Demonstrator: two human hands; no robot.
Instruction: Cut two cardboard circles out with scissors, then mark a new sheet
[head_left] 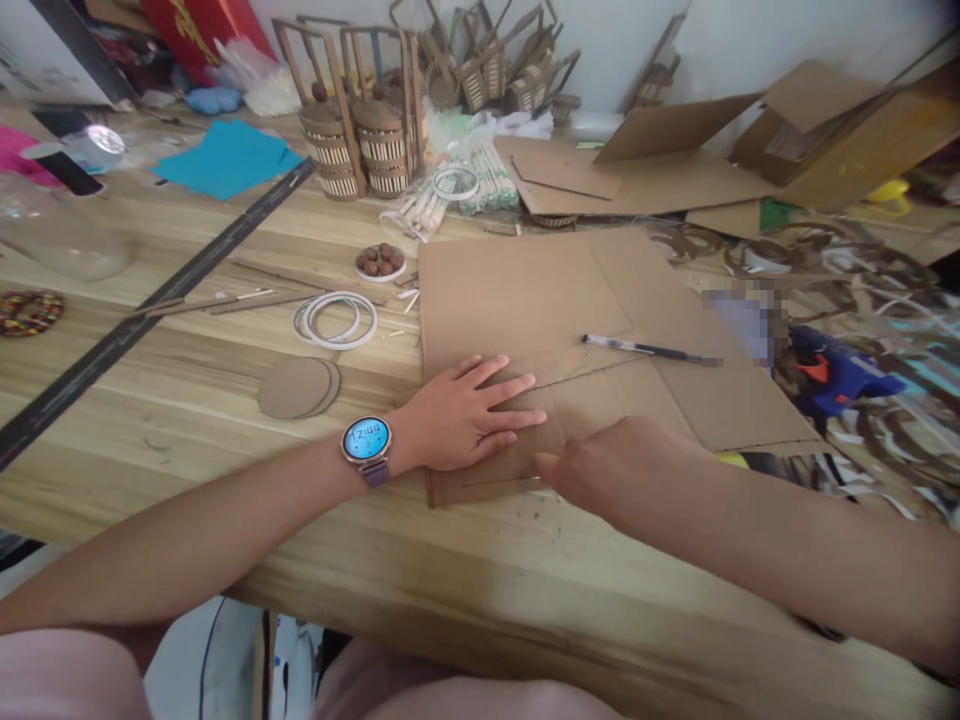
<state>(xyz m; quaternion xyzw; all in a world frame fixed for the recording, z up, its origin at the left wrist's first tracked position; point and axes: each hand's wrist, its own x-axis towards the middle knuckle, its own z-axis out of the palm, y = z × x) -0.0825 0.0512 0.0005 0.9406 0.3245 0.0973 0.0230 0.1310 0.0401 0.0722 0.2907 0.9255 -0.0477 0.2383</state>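
Note:
A large cardboard sheet (525,290) lies on the wooden table (360,560), its near edge close to me. Spread flat on its near left part is my left hand (472,415), fingers apart, with a watch (366,440) on the wrist. Just to the right, my right hand (600,460) is closed low over the sheet's near edge, its thumb side toward the left hand. Whatever it holds, if anything, is hidden. A pen (645,348) rests on the sheet beyond the right hand. Faint lines and cuts show in the cardboard between the hands.
Cardboard discs (292,388), white rings (336,320) and a dish of brown balls (380,262) lie left of the sheet. A long dark strip (157,305) crosses the left side. Small baskets (382,145) stand behind; a blue glue gun (840,370) and tangled strips lie right.

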